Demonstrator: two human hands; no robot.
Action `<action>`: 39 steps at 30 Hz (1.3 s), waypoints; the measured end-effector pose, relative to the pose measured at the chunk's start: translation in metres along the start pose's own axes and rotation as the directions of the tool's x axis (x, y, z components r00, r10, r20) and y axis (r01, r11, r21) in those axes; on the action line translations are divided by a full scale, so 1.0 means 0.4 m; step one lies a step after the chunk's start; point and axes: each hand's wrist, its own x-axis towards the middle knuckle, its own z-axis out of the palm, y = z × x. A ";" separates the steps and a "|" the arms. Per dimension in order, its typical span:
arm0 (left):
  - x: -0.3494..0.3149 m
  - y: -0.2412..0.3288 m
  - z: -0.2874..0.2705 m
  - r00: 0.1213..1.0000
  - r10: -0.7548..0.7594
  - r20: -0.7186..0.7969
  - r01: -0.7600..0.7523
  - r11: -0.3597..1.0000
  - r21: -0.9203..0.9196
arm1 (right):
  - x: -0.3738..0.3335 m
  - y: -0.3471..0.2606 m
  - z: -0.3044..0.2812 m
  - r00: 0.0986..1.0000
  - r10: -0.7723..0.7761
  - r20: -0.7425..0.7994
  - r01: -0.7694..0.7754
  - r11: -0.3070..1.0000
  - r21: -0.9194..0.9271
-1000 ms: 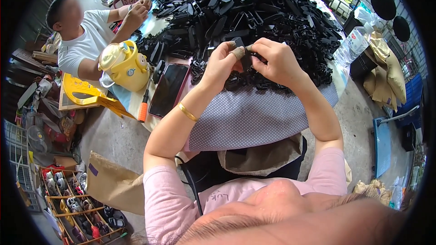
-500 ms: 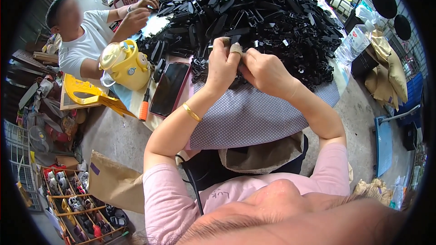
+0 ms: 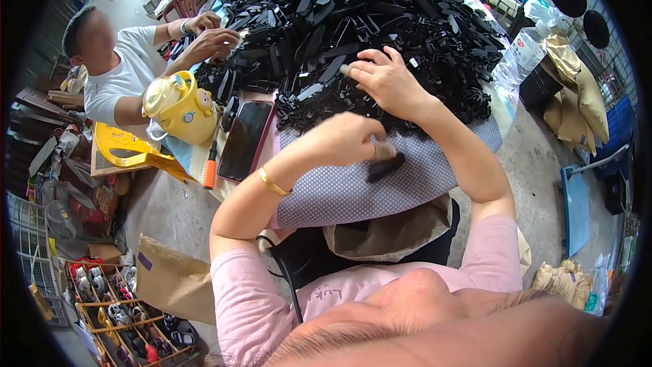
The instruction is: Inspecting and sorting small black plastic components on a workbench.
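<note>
My left hand is over the near part of the dotted cloth, its fingers curled in a pinch. At its taped fingertips is a small dark black plastic piece, blurred by motion. My right hand reaches over the near slope of a large heap of black plastic parts. Its fingers are apart, with tape on one fingertip, and nothing shows between them. The purple dotted cloth covers the table edge in front of me. Beneath that edge an open beige sack lies at my lap.
Left of the heap lie a phone and an orange-handled screwdriver, beside a yellow jug. A co-worker handles parts at the far left. Brown paper sacks and a blue trolley stand at right.
My hands, together at the heap's edge before, have separated. The left came down toward me over the cloth with the black piece; the right moved up onto the heap and opened.
</note>
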 end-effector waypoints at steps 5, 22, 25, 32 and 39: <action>0.068 -0.101 -0.074 0.713 -0.122 -0.690 0.258 0.961 0.097 | 0.006 -0.001 0.001 0.995 0.055 0.078 -0.058 0.998 0.026; 0.057 -0.145 -0.067 0.937 -0.234 -0.258 -0.186 0.289 -0.939 | 0.019 -0.024 -0.048 0.889 0.452 0.073 -0.220 0.281 0.934; 0.057 -0.141 -0.057 0.945 -0.185 -0.268 -0.224 0.227 -0.948 | 0.018 -0.024 -0.032 0.886 0.461 -0.047 -0.143 0.369 0.918; 0.054 -0.131 -0.053 0.937 -0.228 -0.266 -0.231 0.171 -0.958 | 0.019 -0.032 -0.057 0.905 0.356 -0.232 -0.141 0.766 0.627; 0.059 -0.119 -0.046 0.913 -0.305 -0.271 -0.225 0.178 -0.958 | 0.017 -0.035 -0.061 0.899 0.296 -0.323 -0.087 0.843 0.531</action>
